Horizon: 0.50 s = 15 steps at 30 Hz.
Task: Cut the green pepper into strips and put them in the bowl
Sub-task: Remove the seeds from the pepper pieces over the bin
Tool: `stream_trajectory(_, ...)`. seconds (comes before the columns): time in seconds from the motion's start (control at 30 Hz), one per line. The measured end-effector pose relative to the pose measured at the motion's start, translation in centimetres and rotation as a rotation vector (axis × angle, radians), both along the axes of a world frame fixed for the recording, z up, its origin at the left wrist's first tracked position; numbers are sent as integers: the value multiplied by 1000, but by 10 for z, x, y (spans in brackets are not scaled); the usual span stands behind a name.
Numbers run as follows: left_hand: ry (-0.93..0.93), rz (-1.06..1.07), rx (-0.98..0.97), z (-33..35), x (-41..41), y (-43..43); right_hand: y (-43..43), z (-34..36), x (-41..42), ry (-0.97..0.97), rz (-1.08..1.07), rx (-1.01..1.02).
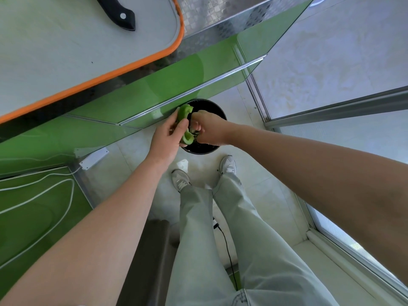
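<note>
Curling left fingers (171,125) round green pepper (184,111).

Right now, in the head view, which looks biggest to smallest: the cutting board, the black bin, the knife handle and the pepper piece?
Largest: cutting board
Then: black bin
Unsure: knife handle and pepper piece look about alike; the handle is cropped and nearer, the pepper partly hidden.
</note>
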<state>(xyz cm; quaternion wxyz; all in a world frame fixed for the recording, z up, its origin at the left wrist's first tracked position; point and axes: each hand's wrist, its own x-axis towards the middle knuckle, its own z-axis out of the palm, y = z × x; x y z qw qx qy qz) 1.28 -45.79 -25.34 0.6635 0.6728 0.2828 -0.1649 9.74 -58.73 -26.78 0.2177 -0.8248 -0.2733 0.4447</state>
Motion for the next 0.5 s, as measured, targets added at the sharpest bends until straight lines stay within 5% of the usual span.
stream_trajectory(0.27, 22, 130, -148, 3, -1, 8, -18, -10, 11, -5, -398, -9)
stream_trajectory(0.5, 89, 190, -170, 6, 4, 2, -2, 0, 5, 193, -414, 100)
